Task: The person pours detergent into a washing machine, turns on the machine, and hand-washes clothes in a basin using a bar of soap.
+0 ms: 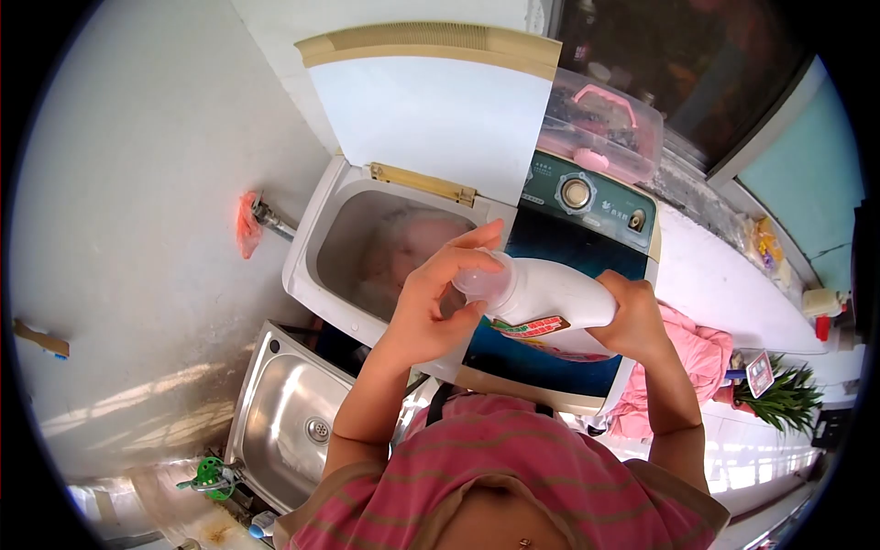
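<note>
A white bottle (559,298) with a red and green label lies tilted on its side in the air over the washing machine. My right hand (632,316) is wrapped round its lower end. The fingers of my left hand (445,298) are closed round the translucent cap (484,278) at its mouth. Below and to the left is the washing machine's open tub (353,247), with pinkish cloth (412,243) in cloudy water. The white lid (426,119) stands raised behind the tub.
A steel sink (284,403) stands at the lower left. The control panel with a knob (576,192) is behind the bottle. A clear box with a pink handle (610,128) sits behind the panel. Pink cloth (683,367) and a green plant (784,394) are at the right.
</note>
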`<state>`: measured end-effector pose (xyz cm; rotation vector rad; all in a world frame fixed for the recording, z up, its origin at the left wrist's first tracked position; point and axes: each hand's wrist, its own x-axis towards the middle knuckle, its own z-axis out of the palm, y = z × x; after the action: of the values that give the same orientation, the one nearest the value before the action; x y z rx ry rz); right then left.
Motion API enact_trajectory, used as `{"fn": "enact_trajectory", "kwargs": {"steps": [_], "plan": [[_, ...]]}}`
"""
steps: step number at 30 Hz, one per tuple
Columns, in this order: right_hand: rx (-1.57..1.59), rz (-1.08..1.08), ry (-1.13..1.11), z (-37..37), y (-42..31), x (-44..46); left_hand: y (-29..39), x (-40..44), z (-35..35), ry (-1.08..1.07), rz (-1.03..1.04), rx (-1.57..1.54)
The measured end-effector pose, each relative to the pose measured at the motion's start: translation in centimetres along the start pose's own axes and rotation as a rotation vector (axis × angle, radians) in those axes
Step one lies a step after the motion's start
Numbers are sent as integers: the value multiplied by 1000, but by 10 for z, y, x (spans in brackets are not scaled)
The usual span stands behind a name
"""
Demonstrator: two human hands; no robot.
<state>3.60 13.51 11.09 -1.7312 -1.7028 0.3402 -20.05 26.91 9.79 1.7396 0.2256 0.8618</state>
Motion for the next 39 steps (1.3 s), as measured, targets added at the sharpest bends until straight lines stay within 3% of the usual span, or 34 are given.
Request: {"fn": "enact_trajectory", "kwargs": {"steps": [2,3,5,6,7,10,12,16,18,19,22,24,27,29,31,33,35,39], "plan": [[-13,-6,-3,-1,1,-3,15,7,20,283,-57,-480],[-1,5,9,0,1,-4,11,6,20,282,-58,-480],[10,17,23,0,0,-5,-7,5,16,351,-37,116],[8,21,35,0,0,-6,-8,2,11,260,9,518],[7,25,49,-1,0,-6,-9,1,8,258,11,518],[30,79,45,-4,6,-12,1,3,7,78,-18,330],[52,101,30,-10,6,-15,13,6,13,191,-190,-182],[35,120,54,-8,11,-18,12,9,17,294,-53,42],[32,122,55,-7,9,-19,7,9,18,139,-171,382],[32,120,53,-8,9,-20,3,9,17,133,-169,379],[72,129,28,-14,12,-23,6,16,21,69,-96,-258],[68,123,40,-14,16,-27,11,19,34,140,-59,-238],[77,125,60,-13,17,-31,1,20,41,215,-5,57],[83,138,90,-17,21,-35,-13,20,37,58,-135,-110],[122,158,59,-21,25,-39,-9,27,36,-53,-70,-225],[136,188,84,-21,30,-45,1,31,49,99,-60,-403],[146,225,114,-21,32,-50,-1,34,63,111,65,-415],[162,221,108,-23,35,-58,-8,35,87,95,-130,-303]]}}
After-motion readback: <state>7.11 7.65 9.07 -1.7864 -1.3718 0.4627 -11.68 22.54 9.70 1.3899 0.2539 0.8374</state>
